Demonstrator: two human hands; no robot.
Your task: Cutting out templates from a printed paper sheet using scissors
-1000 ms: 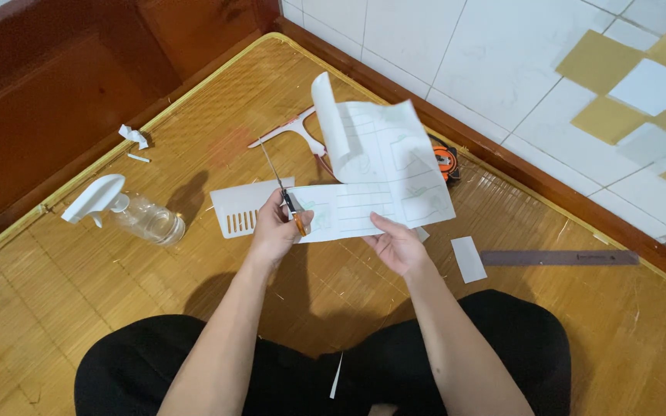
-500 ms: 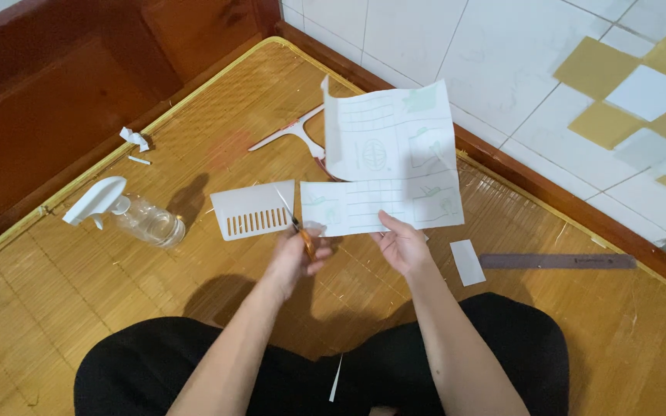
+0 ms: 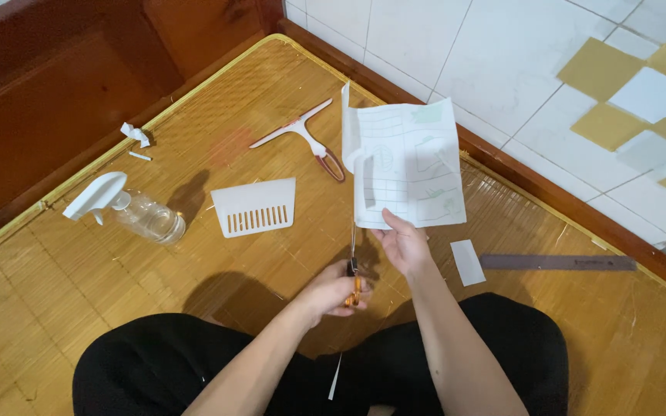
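Note:
I sit cross-legged on a woven bamboo mat (image 3: 194,308). My left hand (image 3: 331,294) grips small scissors (image 3: 353,266) by their orange handles, blades pointing up at the lower edge of a paper sheet. My right hand (image 3: 402,243) pinches the bottom edge of that white sheet (image 3: 410,158), which carries pale printed lines and green patches. It stands nearly upright, its left edge curling forward. The scissor tips sit just below the sheet's lower left corner.
On the mat lie a white squeegee (image 3: 302,132), a slotted white plastic scraper (image 3: 256,206), a clear spray bottle (image 3: 129,212), paper scraps (image 3: 134,135), a small white paper rectangle (image 3: 468,262) and a grey ruler (image 3: 556,262). A thin paper strip (image 3: 335,377) rests on my lap.
The sheet has swung from lying wide and flat to standing tall in my right hand. My left hand with the scissors has drawn back toward my body and to the right.

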